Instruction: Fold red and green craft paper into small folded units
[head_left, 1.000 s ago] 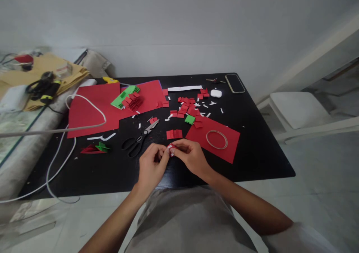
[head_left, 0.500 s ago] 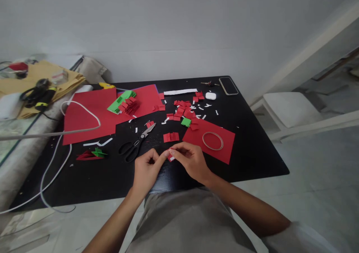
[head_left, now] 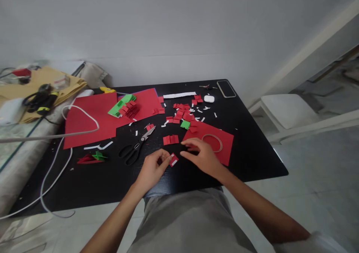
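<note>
My left hand (head_left: 153, 168) pinches a small folded red paper piece (head_left: 173, 159) with a white strip on it, just above the black table (head_left: 252, 148) near its front edge. To its right, my right hand (head_left: 202, 155) hovers with fingers spread and holds nothing, over the edge of a red paper sheet (head_left: 224, 148) that carries a thin ring (head_left: 212, 142). A folded red piece (head_left: 171, 139) lies just beyond both hands.
Scissors (head_left: 136, 147) lie left of my hands. Several small red pieces (head_left: 183, 112), a green one (head_left: 185, 124) and white scraps litter the middle. Large red sheets (head_left: 89, 120), a phone (head_left: 226, 88), an earbud case (head_left: 209, 98), a white cable (head_left: 56, 170) and a white chair (head_left: 286, 110) surround them.
My right hand has let go of the small red piece and moved right toward the red sheet. My left hand keeps the piece. The view has tilted down slightly.
</note>
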Available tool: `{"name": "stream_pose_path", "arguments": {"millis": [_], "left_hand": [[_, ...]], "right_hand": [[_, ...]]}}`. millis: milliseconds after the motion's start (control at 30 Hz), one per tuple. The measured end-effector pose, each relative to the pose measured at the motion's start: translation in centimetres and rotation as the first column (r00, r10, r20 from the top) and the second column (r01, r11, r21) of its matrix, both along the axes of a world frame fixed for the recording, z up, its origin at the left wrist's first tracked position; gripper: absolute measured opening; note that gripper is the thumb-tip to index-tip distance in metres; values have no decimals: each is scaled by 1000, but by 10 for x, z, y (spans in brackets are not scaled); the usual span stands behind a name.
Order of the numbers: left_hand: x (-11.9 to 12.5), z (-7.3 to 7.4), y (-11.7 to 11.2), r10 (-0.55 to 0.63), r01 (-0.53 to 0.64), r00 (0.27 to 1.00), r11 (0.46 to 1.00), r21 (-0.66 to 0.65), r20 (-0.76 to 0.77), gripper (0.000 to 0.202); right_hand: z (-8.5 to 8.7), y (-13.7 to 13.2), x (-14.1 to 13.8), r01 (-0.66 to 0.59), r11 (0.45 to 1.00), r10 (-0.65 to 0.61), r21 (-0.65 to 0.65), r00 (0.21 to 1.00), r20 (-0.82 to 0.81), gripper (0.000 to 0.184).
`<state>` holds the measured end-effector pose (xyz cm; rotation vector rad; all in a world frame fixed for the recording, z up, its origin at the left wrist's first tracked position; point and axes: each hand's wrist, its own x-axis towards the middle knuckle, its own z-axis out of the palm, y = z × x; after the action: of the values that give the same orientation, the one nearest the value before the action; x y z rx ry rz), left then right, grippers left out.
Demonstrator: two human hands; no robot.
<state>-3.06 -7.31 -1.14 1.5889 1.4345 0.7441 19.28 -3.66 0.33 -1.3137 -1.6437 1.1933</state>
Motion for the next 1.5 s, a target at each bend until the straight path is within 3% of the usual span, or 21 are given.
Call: {"name": "stream_pose_path", "arguments": {"millis": [67, 200, 300, 400, 467, 567, 633, 733, 800, 867, 1067, 1200, 1267, 1367, 1433, 1500], "left_hand": [[1, -3, 2, -32, 34, 989, 999, 14, -146, 27], [7, -1, 4, 26, 3, 919, 997, 74, -393, 18], [0, 8, 6, 80, -42, 896, 994, 96, -437, 28], [-27, 20, 9, 157, -96, 871, 983, 154, -465, 31], [-52, 26, 10, 217, -117, 802, 971, 209, -557, 35], [-88, 27, 9, 216, -87, 647, 974, 210, -732, 32], [-104, 23, 8, 204, -69, 584, 977, 202, -786, 29], [-114, 18, 9, 134, -31, 600, 989, 144, -789, 25], [-113, 16, 11, 99, -11, 617, 993, 117, -781, 23], [-111, 16, 14, 89, 2, 617, 993, 115, -782, 22], [-105, 21, 20, 65, 19, 605, 995, 95, -793, 22], [-104, 24, 20, 63, 9, 633, 996, 89, -772, 25], [-104, 29, 20, 75, -3, 680, 995, 100, -729, 29], [-104, 40, 18, 112, -57, 784, 992, 108, -610, 34], [-102, 48, 17, 94, -53, 867, 994, 97, -490, 37], [-98, 56, 16, 45, -6, 916, 995, 100, -398, 35]], "right_hand": [[5, 11, 26, -27, 991, -13, 132, 957, 290, 34], [15, 28, 67, -72, 996, 14, 57, 733, 680, 60], [15, 31, 79, -76, 996, 80, -40, 655, 751, 75], [10, 30, 82, -133, 990, 118, -39, 661, 741, 73], [7, 29, 83, -168, 986, 117, -5, 665, 737, 68], [9, 27, 81, -185, 982, 93, 49, 682, 725, 63], [14, 26, 78, -179, 978, 64, 108, 748, 661, 63], [26, 24, 72, -133, 979, 54, 156, 902, 428, 64], [32, 23, 67, -100, 990, 78, 95, 973, 220, 63], [35, 22, 64, -93, 996, 92, 16, 994, 51, 58], [30, 22, 60, -58, 996, 52, -70, 994, -94, 49], [28, 21, 59, -166, 930, 41, -329, 933, -356, 52], [27, 21, 58, -266, 870, 23, -414, 862, -506, 50], [26, 22, 54, -368, 821, 16, -437, 780, -626, 46], [26, 21, 50, -381, 827, 35, -414, 770, -637, 51], [26, 19, 44, -344, 870, 78, -354, 803, -591, 60]]}}
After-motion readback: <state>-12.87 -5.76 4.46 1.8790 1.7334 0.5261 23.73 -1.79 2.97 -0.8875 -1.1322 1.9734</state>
